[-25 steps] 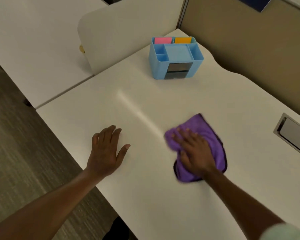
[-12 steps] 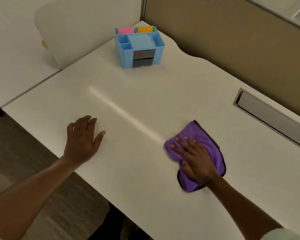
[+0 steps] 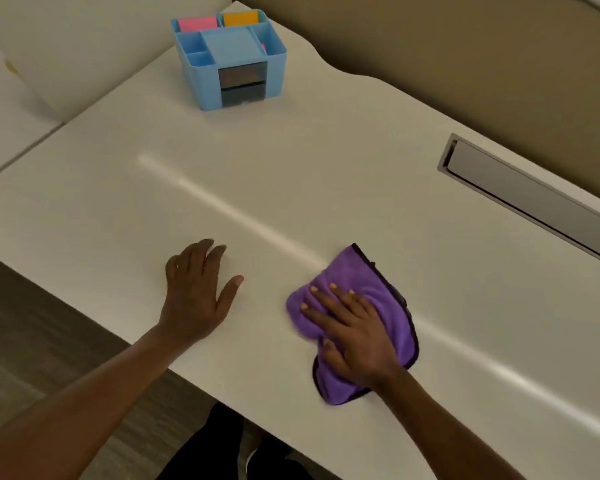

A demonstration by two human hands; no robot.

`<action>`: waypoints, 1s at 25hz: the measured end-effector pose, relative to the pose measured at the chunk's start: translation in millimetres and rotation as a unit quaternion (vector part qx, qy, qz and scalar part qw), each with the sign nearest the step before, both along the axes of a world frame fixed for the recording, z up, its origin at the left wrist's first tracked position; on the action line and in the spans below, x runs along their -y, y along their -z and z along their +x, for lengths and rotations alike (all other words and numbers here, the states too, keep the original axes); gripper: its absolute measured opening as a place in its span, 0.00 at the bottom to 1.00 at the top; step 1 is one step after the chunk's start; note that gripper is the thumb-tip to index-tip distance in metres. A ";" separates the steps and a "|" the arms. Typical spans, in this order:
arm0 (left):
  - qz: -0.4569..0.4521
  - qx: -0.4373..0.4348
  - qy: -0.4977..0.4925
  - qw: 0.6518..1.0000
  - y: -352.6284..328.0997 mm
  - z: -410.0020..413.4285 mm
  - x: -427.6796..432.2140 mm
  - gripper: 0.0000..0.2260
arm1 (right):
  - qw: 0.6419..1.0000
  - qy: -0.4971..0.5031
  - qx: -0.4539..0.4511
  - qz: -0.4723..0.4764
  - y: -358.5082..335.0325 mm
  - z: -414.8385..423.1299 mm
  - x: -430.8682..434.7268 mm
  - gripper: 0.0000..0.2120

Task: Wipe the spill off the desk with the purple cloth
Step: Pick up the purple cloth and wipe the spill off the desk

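Purple cloth (image 3: 381,306) bunched near-right on surface (image 3: 326,161), right hand (image 3: 354,334) flat on it, grip pressing, not pinching. Left hand (image 3: 194,289) splayed, empty. Mid-wipe; spill not discernible. Next stroke probably needs steady downward pressure.

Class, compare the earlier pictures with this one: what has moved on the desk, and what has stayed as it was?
Mostly the camera view shifted. The right hand stays pressed flat on the purple cloth, which has bunched slightly differently. The left hand still rests flat on the desk; the blue organizer is unmoved. Nothing grasped or released.
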State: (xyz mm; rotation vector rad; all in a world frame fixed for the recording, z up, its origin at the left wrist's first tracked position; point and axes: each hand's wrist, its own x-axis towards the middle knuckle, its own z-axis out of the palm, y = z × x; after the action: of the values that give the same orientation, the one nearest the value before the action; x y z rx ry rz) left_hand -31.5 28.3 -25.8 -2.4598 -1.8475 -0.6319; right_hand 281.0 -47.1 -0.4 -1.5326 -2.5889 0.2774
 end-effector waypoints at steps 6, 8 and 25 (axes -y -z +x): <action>-0.010 -0.022 0.017 1.000 0.3 4.8 0.0 0.26 | 0.880 0.473 0.003 0.045 -19.9 59.6 -127.5 0.29; -0.014 -0.017 0.015 1.000 -2.0 2.4 0.2 0.26 | 0.853 0.521 -0.017 0.011 -18.7 3.2 -158.5 0.30; -0.013 0.066 -0.206 0.976 -20.3 -138.3 -76.5 0.25 | 0.923 0.383 -0.028 0.008 -8.0 -133.6 -250.4 0.31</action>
State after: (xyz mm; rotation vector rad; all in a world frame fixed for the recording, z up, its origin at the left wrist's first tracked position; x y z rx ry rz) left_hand -169.7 104.8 -5.6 -1.9894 -2.3285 -0.7600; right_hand 147.5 203.4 7.5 -2.3164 -1.7392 0.2023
